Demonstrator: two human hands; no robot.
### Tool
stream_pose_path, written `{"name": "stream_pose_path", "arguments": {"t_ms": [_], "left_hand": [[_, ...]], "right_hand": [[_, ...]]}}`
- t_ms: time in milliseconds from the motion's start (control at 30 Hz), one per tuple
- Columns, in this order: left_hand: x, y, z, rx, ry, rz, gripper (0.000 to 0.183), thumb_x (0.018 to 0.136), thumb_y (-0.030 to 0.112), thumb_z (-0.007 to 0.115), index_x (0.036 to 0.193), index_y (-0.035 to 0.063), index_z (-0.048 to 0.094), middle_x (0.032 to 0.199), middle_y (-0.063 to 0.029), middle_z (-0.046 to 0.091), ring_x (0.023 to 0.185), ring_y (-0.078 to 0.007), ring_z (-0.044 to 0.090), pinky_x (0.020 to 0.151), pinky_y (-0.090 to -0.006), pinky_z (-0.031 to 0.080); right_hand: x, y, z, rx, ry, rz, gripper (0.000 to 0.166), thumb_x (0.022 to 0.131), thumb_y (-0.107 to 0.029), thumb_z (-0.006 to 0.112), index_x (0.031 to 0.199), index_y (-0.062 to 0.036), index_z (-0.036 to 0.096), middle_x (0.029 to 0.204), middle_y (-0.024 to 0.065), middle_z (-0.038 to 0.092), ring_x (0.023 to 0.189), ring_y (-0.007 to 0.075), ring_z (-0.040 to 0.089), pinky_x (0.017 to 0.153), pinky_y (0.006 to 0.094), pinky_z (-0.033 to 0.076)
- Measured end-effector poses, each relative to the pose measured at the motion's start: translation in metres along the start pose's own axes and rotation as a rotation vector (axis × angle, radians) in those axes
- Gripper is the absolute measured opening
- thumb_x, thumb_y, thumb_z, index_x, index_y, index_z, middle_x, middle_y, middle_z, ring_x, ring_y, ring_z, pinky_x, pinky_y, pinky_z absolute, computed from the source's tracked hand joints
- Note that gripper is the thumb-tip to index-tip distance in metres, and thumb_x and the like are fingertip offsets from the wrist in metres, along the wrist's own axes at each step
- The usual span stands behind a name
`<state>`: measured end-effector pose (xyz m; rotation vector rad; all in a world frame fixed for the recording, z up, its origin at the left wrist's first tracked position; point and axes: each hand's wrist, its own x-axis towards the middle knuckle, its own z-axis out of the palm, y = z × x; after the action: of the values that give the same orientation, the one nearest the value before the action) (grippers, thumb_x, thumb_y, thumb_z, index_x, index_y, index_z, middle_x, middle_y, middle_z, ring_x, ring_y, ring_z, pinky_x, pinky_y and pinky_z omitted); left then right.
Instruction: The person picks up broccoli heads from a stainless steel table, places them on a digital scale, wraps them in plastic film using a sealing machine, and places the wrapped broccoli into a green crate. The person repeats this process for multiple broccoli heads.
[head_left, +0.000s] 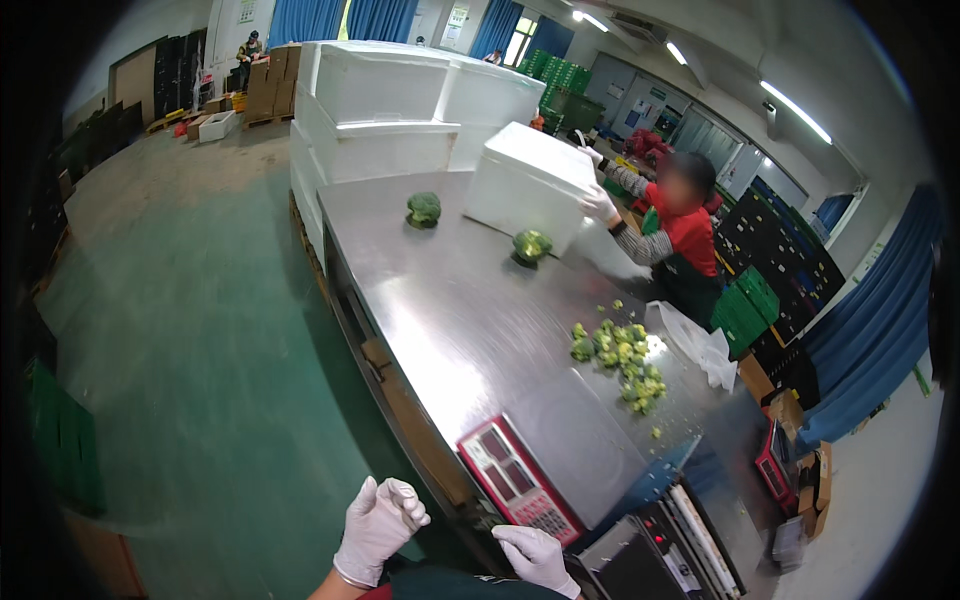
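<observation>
My left hand (381, 529), in a white glove, is raised beside the table's near edge. Its fingers are loosely curled with the thumb apart, and nothing shows in it. My right hand (534, 556), also gloved, is curled close to the keypad of a red digital weighing scale (517, 480); whether it holds anything is hidden. The scale's bare metal platform (574, 442) lies on the stainless-steel table (420, 300). Past it is a loose pile of cut broccoli florets (619, 352). Two broccoli heads (424, 209) (532, 246) stand farther back.
Across the table, a person (682, 217) in red grips a tilted white foam box (532, 172). Stacked foam boxes (382, 90) rise behind the table's far end. A crumpled plastic bag (694, 341) lies right of the florets. A black machine (652, 551) stands beside my right hand.
</observation>
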<state>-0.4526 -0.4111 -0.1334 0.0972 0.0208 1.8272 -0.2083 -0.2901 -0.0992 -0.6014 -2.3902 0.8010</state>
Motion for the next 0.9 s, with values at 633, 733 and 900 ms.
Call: {"name": "stream_pose_path", "arguments": {"t_ms": [633, 733, 900], "left_hand": [[-0.042, 0.308, -0.084, -0.031, 0.478, 0.713, 0.038, 0.105, 0.039, 0.049, 0.107, 0.0041, 0.063, 0.085, -0.0053, 0.062, 0.079, -0.0193, 0.059, 0.076, -0.0370, 0.051], [-0.009, 0.305, -0.090, -0.092, 0.507, 0.642, 0.038, 0.104, 0.039, 0.048, 0.105, 0.0042, 0.063, 0.085, -0.0058, 0.062, 0.079, -0.0203, 0.059, 0.078, -0.0382, 0.050], [0.054, 0.319, -0.093, 0.049, 0.630, 0.487, 0.036, 0.104, 0.038, 0.049, 0.105, 0.0051, 0.062, 0.087, -0.0063, 0.068, 0.083, -0.0214, 0.066, 0.081, -0.0375, 0.052]], "right_hand": [[0.308, -0.012, 0.191, -0.204, -0.541, -0.232, 0.034, 0.092, -0.019, 0.061, 0.122, -0.0039, 0.059, 0.125, 0.0173, 0.062, 0.113, 0.0342, 0.062, 0.096, 0.0425, 0.051], [0.378, 0.042, 0.202, -0.226, -0.403, -0.128, 0.050, 0.091, -0.022, 0.063, 0.136, -0.0039, 0.053, 0.136, 0.0204, 0.057, 0.126, 0.0353, 0.055, 0.105, 0.0412, 0.046], [0.544, 0.179, 0.238, -0.116, -0.046, 0.097, 0.073, 0.083, -0.030, 0.075, 0.144, -0.0043, 0.045, 0.147, 0.0239, 0.042, 0.138, 0.0420, 0.040, 0.113, 0.0430, 0.036]]}}
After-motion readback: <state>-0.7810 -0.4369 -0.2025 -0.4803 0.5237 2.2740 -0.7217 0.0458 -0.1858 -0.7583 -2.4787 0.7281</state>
